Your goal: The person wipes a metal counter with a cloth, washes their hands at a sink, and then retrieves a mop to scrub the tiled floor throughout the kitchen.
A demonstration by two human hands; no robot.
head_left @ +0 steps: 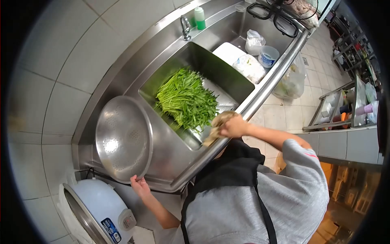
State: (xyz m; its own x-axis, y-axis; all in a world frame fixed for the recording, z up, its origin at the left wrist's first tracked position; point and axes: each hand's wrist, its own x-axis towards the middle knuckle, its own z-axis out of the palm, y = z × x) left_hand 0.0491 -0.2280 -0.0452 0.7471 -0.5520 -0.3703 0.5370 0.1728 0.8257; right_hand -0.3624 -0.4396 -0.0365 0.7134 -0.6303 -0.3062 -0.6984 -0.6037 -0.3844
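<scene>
A large metal colander [122, 142] rests on the steel drainboard, leaning toward the wall. My left hand [140, 187] pinches its lower rim. In my right hand [235, 127] is a bunched beige-brown cloth [221, 121], held at the front edge of the sink and blurred a little by motion. Just beyond the cloth, a big heap of leafy green vegetables [187, 97] with long stems lies in the sink basin [231, 79]. Part of the basin's floor shows beside the leaves.
A faucet [185, 28] and a green-filled squeeze bottle [200, 18] stand at the back ledge. The farther basin holds a white board [228, 53], plastic bags and a tub [268, 56]. A rice cooker [99, 207] sits at lower left. Shelves [353, 103] line the right.
</scene>
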